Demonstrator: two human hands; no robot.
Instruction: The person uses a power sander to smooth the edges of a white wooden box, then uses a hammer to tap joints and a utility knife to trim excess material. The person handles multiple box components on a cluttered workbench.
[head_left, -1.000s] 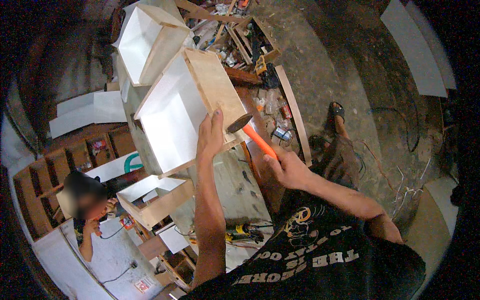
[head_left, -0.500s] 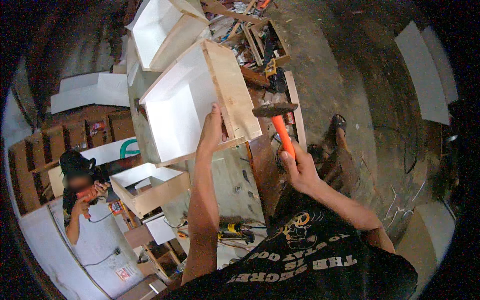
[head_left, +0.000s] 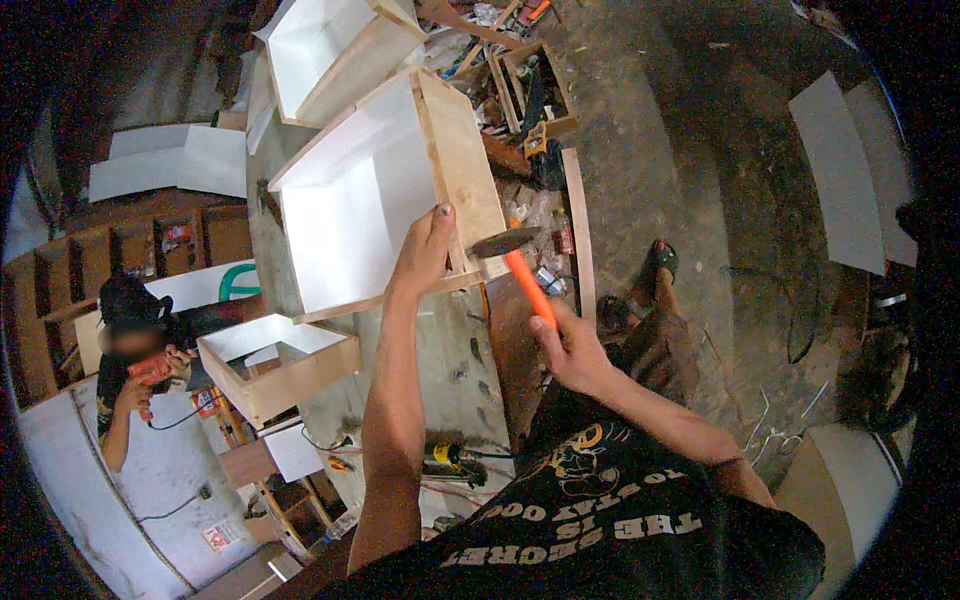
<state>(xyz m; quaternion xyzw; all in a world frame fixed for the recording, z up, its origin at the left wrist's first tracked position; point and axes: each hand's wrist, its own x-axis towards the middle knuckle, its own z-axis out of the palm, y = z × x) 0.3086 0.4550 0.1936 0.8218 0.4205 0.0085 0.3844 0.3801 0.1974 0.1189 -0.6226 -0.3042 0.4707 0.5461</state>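
Left hand (head_left: 425,250): laid against the front corner of the open wooden box (head_left: 385,190), fingers curled over its plywood side panel, thumb up; pressing, not pinching.
Right hand (head_left: 572,345): closed in a fist around the orange handle of the hammer (head_left: 515,262), low on the grip.
Hammer: dark metal head just beside the lower corner of the box side, next to the left-hand fingers; handle slanting down toward the right hand; whether head and wood touch cannot be told.
Open wooden box: white inside, bare plywood outside, lying on its side on the bench (head_left: 440,350) with the opening facing up toward the camera; lower edge resting on the bench top.
Second box (head_left: 335,45): same white-lined build, farther along the bench, beyond the first and close to it.
Small frame (head_left: 280,365): shallow open wooden frame left of the bench, near the left forearm, lower than the bench top.
Power tool (head_left: 450,462): yellow and black, below the bench beside the left forearm.
Tool crate (head_left: 535,95): wooden, on the floor right of the boxes, filled with mixed tools.
Curved wooden strip (head_left: 578,230): on the floor, right of the hammer.
Other person (head_left: 125,385): at the far left, well apart, holding a red tool in both hands.
White panels (head_left: 170,165): flat on the floor, upper left.
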